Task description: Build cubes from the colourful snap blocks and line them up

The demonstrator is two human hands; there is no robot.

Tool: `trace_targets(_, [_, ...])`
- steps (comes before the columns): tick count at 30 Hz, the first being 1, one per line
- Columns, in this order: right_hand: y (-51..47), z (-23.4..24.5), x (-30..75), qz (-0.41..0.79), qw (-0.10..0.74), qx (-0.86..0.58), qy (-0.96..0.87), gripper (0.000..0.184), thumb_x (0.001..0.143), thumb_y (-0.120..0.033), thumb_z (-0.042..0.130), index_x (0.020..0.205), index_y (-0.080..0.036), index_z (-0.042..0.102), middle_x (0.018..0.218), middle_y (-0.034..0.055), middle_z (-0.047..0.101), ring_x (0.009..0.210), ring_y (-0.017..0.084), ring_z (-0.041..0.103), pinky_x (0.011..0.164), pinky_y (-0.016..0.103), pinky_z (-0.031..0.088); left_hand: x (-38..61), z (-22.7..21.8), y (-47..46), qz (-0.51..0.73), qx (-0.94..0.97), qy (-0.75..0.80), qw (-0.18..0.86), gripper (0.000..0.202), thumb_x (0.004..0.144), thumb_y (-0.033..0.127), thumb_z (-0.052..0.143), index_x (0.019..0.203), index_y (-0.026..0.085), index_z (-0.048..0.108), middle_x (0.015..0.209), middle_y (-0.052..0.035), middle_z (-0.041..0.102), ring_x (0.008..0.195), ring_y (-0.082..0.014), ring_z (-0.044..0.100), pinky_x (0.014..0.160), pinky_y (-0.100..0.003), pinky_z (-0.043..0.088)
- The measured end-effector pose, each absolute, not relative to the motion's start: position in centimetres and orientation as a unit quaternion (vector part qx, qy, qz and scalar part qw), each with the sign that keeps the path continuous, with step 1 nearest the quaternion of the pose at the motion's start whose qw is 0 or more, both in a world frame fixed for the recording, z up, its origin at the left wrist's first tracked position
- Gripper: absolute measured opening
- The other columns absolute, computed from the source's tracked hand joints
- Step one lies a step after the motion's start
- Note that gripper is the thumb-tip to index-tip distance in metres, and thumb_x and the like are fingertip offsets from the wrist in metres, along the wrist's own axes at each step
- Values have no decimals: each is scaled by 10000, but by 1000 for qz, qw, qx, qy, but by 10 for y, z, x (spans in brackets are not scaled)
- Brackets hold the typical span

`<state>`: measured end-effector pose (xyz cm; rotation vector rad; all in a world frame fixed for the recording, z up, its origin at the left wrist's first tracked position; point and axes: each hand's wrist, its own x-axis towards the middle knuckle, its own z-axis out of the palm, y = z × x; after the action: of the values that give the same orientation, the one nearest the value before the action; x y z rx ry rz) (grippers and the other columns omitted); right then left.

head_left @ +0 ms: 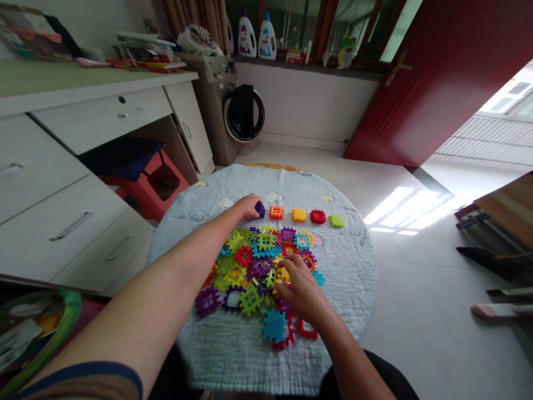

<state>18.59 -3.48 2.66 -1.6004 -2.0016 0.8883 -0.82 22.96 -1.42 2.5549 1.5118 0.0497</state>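
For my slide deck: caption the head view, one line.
Left hand touches a purple plastic block beside a row of four; right hand is over the heap.

Under the white desk [100, 125] stands a red plastic stool [145, 191] with a dark cushion [120, 158] on it. Past the desk's far right corner is a front-loading washing machine [212, 111], and what seems a black cloth [245, 111] hangs on its door. Two detergent bottles [267, 39] stand on the window ledge [308, 68], near a dark-red door [433, 83].
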Motion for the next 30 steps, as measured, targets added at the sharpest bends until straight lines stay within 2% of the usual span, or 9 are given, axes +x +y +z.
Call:
trace_targets(15, [-34, 21, 187, 312, 217, -580, -720, 338, 784, -158, 617, 1109, -232, 563, 1211, 80, 499, 1153, 212, 508, 1005, 374, 424, -6, -15, 231, -17, 856, 498, 139, 491, 584, 226, 687, 1074, 203, 675, 1106, -45, 704, 980, -228, 658, 835, -260, 492])
trace_targets(18, [-33, 20, 188, 312, 208, -580, -723, 341, 789, -171, 615, 1124, -212, 564, 1220, 90, 500, 1151, 206, 511, 1003, 356, 419, -6, -16, 229, -8, 853, 502, 141, 623, 585, 216, 696, 1201, 186, 609, 1228, -80, 656, 1099, -246, 622, 916, -273, 470])
trace_targets(21, [-32, 20, 189, 309, 189, -587, -724, 320, 800, -185, 602, 1118, -204, 575, 1210, 95, 513, 1123, 205, 527, 977, 353, 428, -9, -12, 225, 27, 854, 504, 129, 849, 575, 222, 739, 1370, 140, 451, 1420, -150, 504, 1295, -256, 489, 1045, -283, 388])
trace_targets(23, [-31, 20, 191, 303, 171, -596, -723, 310, 800, -192, 600, 1109, -202, 589, 1197, 100, 526, 1107, 214, 534, 958, 359, 433, -14, -6, 216, 47, 856, 500, 125, 908, 587, 255, 762, 1406, 114, 394, 1460, -179, 445, 1340, -263, 437, 1088, -302, 350])
trace_targets(26, [-30, 21, 192, 291, 144, -601, -731, 308, 797, -195, 601, 1105, -188, 609, 1161, 110, 553, 1083, 230, 537, 947, 367, 429, -23, 10, 190, 68, 854, 501, 122, 818, 652, 307, 738, 1381, 111, 423, 1427, -177, 473, 1315, -265, 460, 1097, -326, 348])
trace_targets(30, [-31, 22, 191, 275, 116, -597, -744, 312, 795, -182, 586, 1105, -189, 619, 1136, 113, 583, 1060, 240, 540, 925, 375, 426, -39, 34, 123, 69, 850, 504, 134, 578, 760, 300, 636, 1301, 134, 519, 1338, -142, 558, 1244, -248, 525, 1069, -329, 383])
